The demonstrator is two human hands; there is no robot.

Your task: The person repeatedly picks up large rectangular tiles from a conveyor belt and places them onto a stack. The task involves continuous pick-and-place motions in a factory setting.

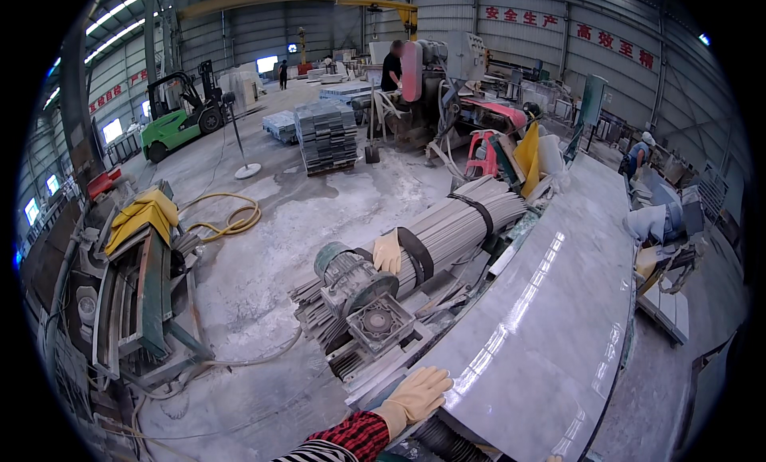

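My left hand (416,395), in a cream rubber glove, rests with fingers stretched out on the near left corner of a long polished whitish stone slab (550,278). A red-and-black checked sleeve and a black-and-white striped cuff cover that arm. At the lower edge only a tiny pale tip shows, perhaps my right hand (554,459); its fingers are hidden. Beyond my left hand lies a bundle of long grey strips (459,219) with black straps. On it sit a dusty electric motor with gearbox (351,282) and a loose cream glove (387,252).
Metal frames (152,302) with a yellow cover (144,215) stand left, near a coiled yellow hose (235,219). Farther back are a green forklift (179,115), stacked stone slabs (325,135), a red stool (483,152) and a person at a large machine (391,67). Another person (638,152) is right.
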